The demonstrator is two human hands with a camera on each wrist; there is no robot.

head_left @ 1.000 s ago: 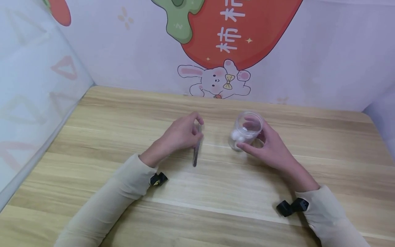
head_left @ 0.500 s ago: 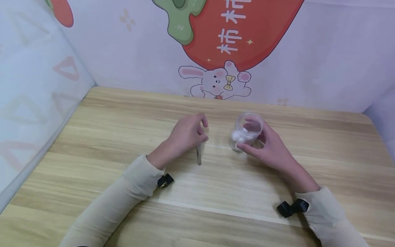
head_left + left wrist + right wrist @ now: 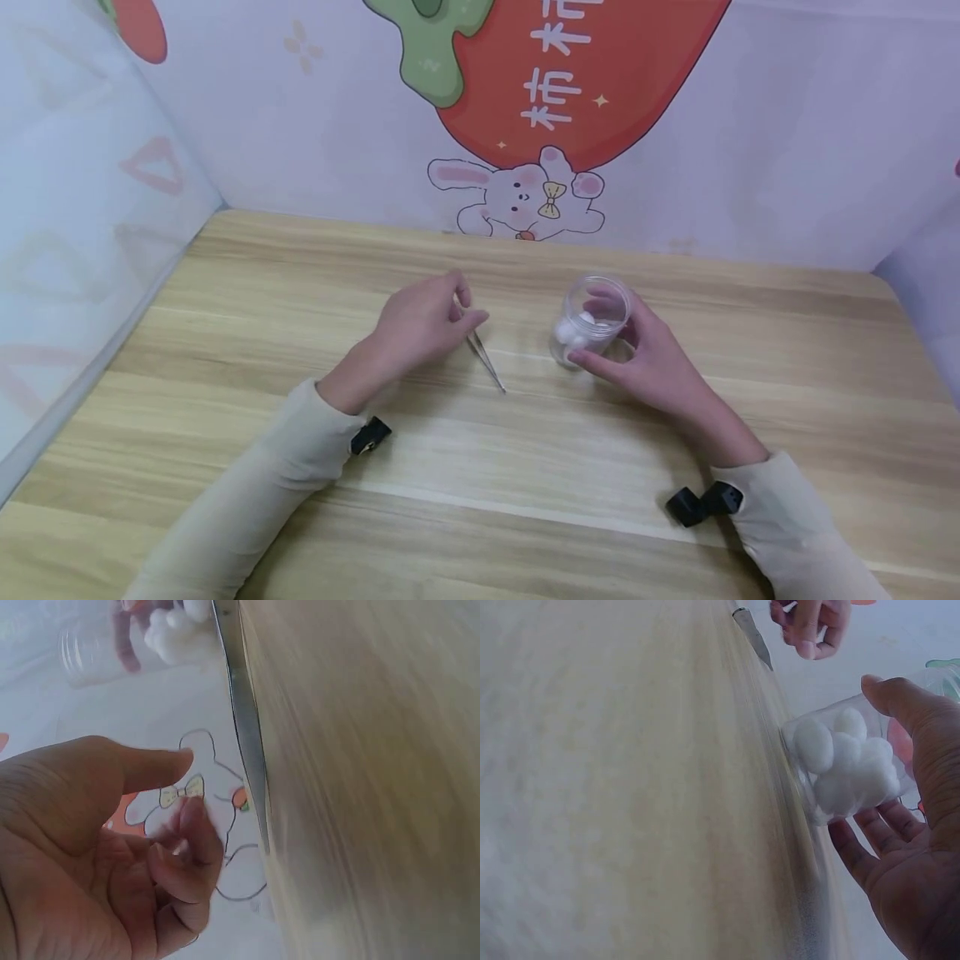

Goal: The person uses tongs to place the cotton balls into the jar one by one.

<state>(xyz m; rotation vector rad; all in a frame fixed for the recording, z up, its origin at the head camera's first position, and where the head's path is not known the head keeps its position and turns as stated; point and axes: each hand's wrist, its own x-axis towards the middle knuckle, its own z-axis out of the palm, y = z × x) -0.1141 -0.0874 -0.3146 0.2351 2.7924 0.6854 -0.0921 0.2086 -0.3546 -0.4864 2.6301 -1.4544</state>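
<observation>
Metal tweezers (image 3: 486, 360) lie on the wooden table, slanting, with their narrow end toward the lower right; the far end is hidden behind my left hand in the head view. My left hand (image 3: 423, 321) hovers over them. In the left wrist view, its thumb and loosely bent fingers stand apart from the tweezers (image 3: 249, 735) and hold nothing. My right hand (image 3: 652, 354) grips a clear open-topped jar (image 3: 602, 304) around its side, thumb in front and fingers behind. White cotton balls (image 3: 847, 761) fill the lower part of the jar, which stands on the table.
The light wooden table (image 3: 450, 508) reaches back to a cloth backdrop (image 3: 337, 125) printed with a rabbit and a persimmon. A pale cloth side wall (image 3: 82, 208) borders the left edge. Black wrist cameras (image 3: 370, 435) sit at both sleeve cuffs.
My left hand has moved right, then back left, off the tweezers. The tweezers now point to the lower right instead of nearly straight toward me. My right hand and the jar stay in place.
</observation>
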